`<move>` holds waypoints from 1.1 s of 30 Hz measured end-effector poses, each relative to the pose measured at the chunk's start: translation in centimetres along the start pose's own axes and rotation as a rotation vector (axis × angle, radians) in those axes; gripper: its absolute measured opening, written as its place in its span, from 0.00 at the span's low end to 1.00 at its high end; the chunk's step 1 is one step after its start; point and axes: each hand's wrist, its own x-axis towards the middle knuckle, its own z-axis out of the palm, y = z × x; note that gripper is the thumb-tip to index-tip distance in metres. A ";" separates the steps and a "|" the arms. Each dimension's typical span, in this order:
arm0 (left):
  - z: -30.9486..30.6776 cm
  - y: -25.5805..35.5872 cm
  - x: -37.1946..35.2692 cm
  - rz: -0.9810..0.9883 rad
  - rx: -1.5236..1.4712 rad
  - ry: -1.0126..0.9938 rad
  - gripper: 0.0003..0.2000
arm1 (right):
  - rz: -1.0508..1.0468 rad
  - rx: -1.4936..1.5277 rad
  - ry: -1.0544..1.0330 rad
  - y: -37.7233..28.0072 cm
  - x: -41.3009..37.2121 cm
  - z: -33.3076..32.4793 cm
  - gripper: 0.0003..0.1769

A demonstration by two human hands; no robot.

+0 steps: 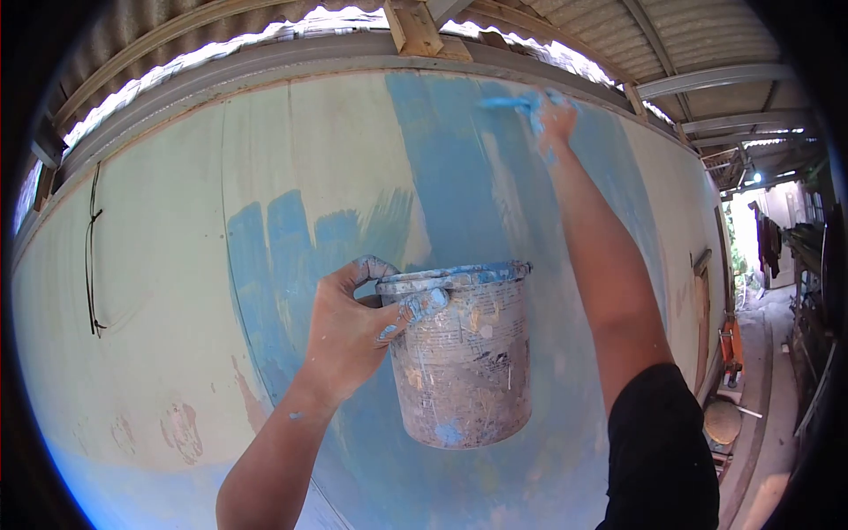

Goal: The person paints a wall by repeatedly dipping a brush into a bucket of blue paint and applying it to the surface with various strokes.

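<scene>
Blue-streaked, pale cream wall

Single head-mounted view: faces forward at the wall, arms at close range, tilted enough to include the roof overhead.

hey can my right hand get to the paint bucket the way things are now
Probably yes: the right hand is raised with a paintbrush, but nothing shows between it and the paint bucket, and the left hand leaves the rim's right side free.
</scene>
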 end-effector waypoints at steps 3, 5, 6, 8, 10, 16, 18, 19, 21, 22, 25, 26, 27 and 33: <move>0.2 0.2 0.1 -0.029 -0.017 -0.027 0.09 | 0.008 0.005 0.111 2.3 -2.7 3.1 0.10; -0.1 -0.1 0.2 -0.021 -0.031 -0.043 0.09 | 0.043 0.038 0.094 3.0 -4.7 2.8 0.11; -0.2 -0.2 0.2 -0.005 -0.042 -0.049 0.10 | 0.057 0.006 0.125 3.1 -6.2 1.9 0.12; -0.1 -0.4 0.1 -0.011 -0.063 -0.045 0.10 | 0.071 -0.040 0.165 2.5 -9.6 -0.4 0.13; -0.1 -0.6 0.1 -0.013 -0.063 -0.049 0.10 | 0.027 -0.142 0.089 1.4 -12.4 -2.8 0.16; 0.0 -0.2 0.5 -0.023 -0.038 -0.058 0.10 | -0.132 -0.289 0.077 -2.1 -8.1 -2.2 0.07; -0.1 -0.9 0.8 -0.013 -0.038 -0.073 0.11 | -0.065 -0.126 0.087 -2.0 -7.0 0.8 0.08; -0.2 -1.3 0.8 -0.016 -0.040 -0.074 0.11 | 0.003 0.034 0.095 -1.9 -7.1 2.1 0.09; 0.0 -1.9 0.9 -0.029 -0.128 -0.074 0.11 | 0.055 -0.093 0.090 0.2 -7.3 2.0 0.10; -0.1 -2.0 0.9 -0.030 -0.134 -0.077 0.11 | 0.111 -0.218 0.085 1.4 -7.6 1.4 0.14; 0.0 -2.5 0.4 -0.021 -0.102 -0.068 0.12 | 0.040 -0.295 0.186 4.9 -11.1 -4.5 0.14; 0.1 -2.7 0.2 -0.042 -0.158 -0.047 0.12 | 0.040 -0.237 0.222 3.7 -14.3 -5.8 0.13; 0.1 -2.4 0.3 -0.062 -0.211 -0.025 0.13 | 0.043 -0.177 0.259 2.1 -16.9 -6.8 0.12; 0.0 -2.1 0.6 -0.092 -0.209 -0.066 0.16 | 0.228 -0.235 0.148 -5.1 -14.9 -6.2 0.13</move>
